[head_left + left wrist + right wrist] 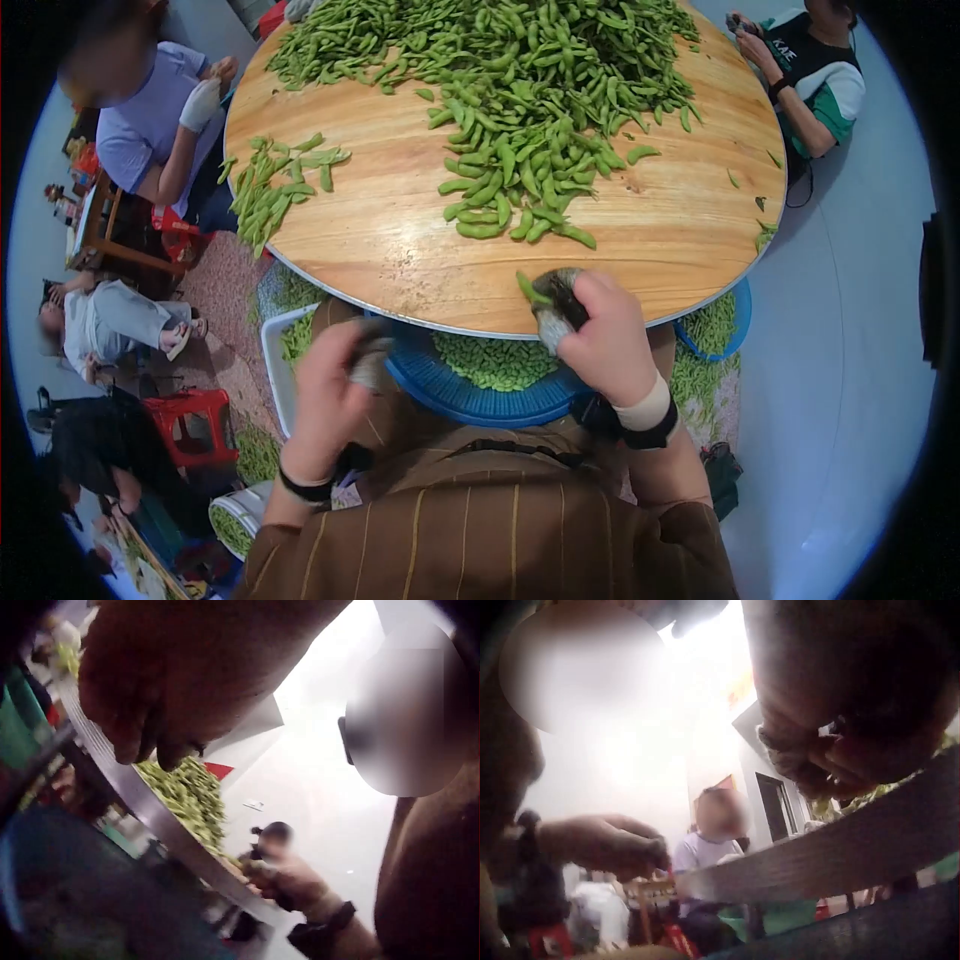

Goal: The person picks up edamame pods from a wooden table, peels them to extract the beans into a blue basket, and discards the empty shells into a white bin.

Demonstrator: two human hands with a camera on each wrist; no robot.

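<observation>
In the head view my right hand (pixel 610 335), its fingertips in dark and whitish coverings, pinches a green pod (pixel 530 289) above the round table's near edge. My left hand (pixel 330 395) is blurred, in the air left of the blue basket (pixel 480 412), with similar coverings on its fingers; no pod shows in it. The right wrist view has the left hand (pixel 604 838) with fingers extended and loosely together. Shelled green beans (pixel 497 362) lie in the basket below the table edge. A large heap of pods (pixel 540 110) spreads over the wooden table (pixel 385 235).
A smaller pod pile (pixel 270 195) lies at the table's left edge. Beneath are a white tub (pixel 278 370) on the left and another blue basket (pixel 740 320) on the right. People sit at both sides; a red stool (pixel 192 425) stands at left.
</observation>
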